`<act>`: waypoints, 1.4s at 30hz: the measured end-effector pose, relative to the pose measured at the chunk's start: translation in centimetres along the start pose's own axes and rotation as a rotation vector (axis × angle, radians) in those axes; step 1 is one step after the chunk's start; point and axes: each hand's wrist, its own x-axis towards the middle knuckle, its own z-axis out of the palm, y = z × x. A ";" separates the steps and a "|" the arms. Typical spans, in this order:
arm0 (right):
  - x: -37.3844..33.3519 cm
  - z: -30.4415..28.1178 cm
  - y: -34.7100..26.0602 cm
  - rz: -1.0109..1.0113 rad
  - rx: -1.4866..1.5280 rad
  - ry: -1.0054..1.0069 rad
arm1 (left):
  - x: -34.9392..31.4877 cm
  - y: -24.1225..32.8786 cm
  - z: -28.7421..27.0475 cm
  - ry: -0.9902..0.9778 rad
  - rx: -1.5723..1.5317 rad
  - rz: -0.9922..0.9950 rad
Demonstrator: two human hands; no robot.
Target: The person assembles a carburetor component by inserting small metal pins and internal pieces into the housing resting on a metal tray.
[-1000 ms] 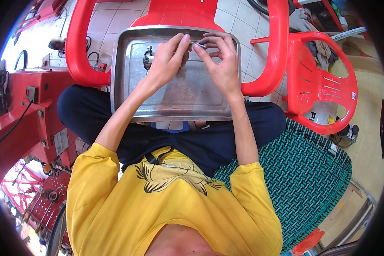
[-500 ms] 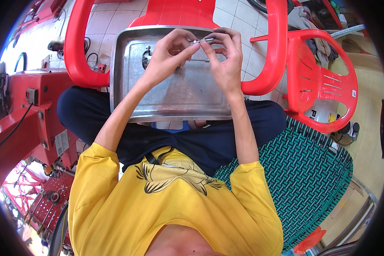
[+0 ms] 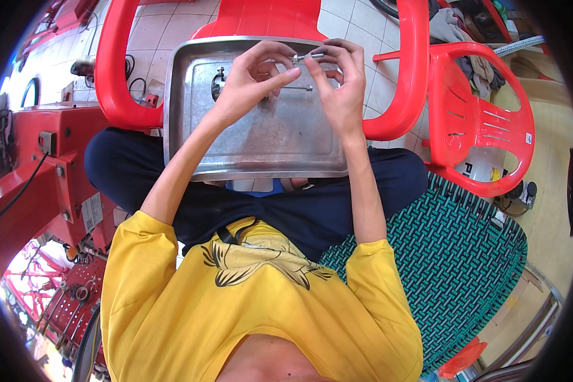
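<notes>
A small silvery threaded metal piece, like a bolt, is pinched between the thumb and fingers of my right hand. My left hand is curled by the piece's left end, its thumb a little apart from the forefinger; whether a fingertip touches the end is hard to tell. Both hands are above a worn metal tray on my lap. Inside the tray, a thin metal rod lies partly behind my left hand. A dark metal part with a bolt stands left of that hand.
A red plastic chair stands beyond the tray, its arms on both sides. Another red chair is at the right, above a green woven seat. Red machinery crowds the left side. Cloths lie far right.
My left thumb has come away from the small metal piece and moved slightly down. My right hand has shifted a little right, still holding the piece.
</notes>
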 end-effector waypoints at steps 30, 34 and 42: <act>-0.3 0.2 -0.4 -0.029 0.002 -0.057 | 0.1 -0.5 -0.3 -0.114 -0.047 -0.106; -0.3 0.2 -0.2 -0.039 0.001 -0.053 | -0.3 0.0 0.3 -0.064 -0.069 -0.096; -0.3 0.1 -0.4 -0.039 0.004 -0.045 | -0.4 -0.4 -0.2 -0.164 -0.004 -0.120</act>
